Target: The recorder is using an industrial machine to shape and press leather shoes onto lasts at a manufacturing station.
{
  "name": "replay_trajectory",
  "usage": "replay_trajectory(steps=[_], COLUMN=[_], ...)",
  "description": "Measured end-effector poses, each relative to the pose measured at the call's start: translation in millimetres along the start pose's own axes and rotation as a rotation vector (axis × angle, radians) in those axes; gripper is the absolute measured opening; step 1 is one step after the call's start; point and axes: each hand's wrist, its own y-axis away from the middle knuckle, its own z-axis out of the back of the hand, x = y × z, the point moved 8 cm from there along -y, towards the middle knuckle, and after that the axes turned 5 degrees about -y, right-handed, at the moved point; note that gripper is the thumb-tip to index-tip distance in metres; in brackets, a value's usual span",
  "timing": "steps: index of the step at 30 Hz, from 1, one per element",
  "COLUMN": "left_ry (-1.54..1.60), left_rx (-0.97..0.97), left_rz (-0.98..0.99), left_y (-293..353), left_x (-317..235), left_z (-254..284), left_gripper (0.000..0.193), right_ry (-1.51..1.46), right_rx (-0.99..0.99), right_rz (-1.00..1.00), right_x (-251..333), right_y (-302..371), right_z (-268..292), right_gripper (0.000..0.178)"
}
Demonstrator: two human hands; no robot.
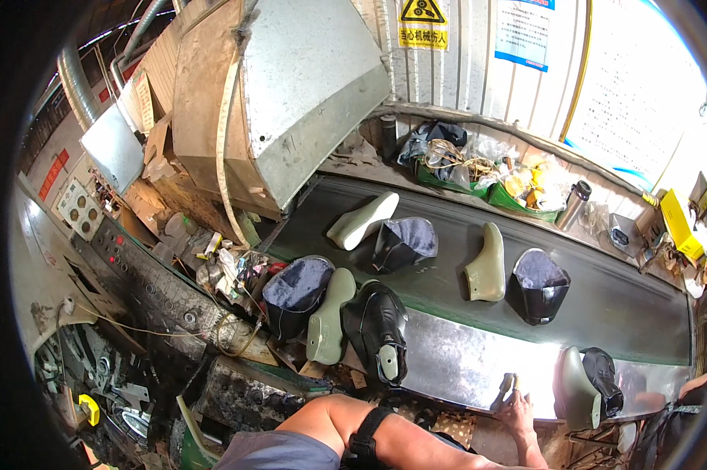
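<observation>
My left hand [518, 413] is at the near edge of a shiny metal ledge [455, 356], fingers stretched upward and apart, with nothing visible in them. The bent arm with a black strap [367, 435] appears to lead to it. Right of the hand, a pale green shoe last [577, 388] stands beside a black shoe upper [602, 380]. Left of it, a black shoe [377, 325] with a last inside leans over the ledge, next to another green last [331, 317] and a fur-lined black boot upper [297, 294]. Only bare skin and a strap show at the right edge; my right hand is out of sight.
A dark conveyor belt [455, 258] carries a pale last [363, 221], a lined upper [406, 241], another last [486, 262] and upper [539, 286]. A metal hood [306, 102] covers its left end. Green baskets [518, 205] and a flask [574, 205] line the back shelf.
</observation>
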Motion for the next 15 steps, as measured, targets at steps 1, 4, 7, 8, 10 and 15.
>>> replay_trajectory(steps=[1, 4, 7, 8, 10, 15], left_ry=[-0.003, -0.007, -0.009, 0.004, 0.064, -0.003], left_rx=[-0.003, 0.001, -0.002, 0.000, -0.017, -0.052], left_rz=[-0.001, 0.005, 0.011, 0.009, 0.013, 0.057], left_y=[-1, -4, -4, -5, -4, 0], left_x=[-2, 2, 3, 6, 10, 21], left_z=[-1, 1, 0, -2, -4, 5], left_gripper=[0.045, 0.044, 0.043, 0.043, 0.042, 0.041], right_ry=[0.003, 0.039, -0.401, -0.380, -0.864, -1.499], right_rx=[-0.024, -0.106, 0.006, -0.146, -0.183, 0.201], right_rz=[0.019, 0.200, 0.132, 0.237, 0.110, 0.023], right_x=[1, 28, 37, 37, 25, 163], right_y=[1, 0, -17, -24, -43, -73], right_z=[0, 16, 40, 48, 58, 131], right_gripper=[0.090, 0.115, 0.112, 0.112, 0.076, 0.042])
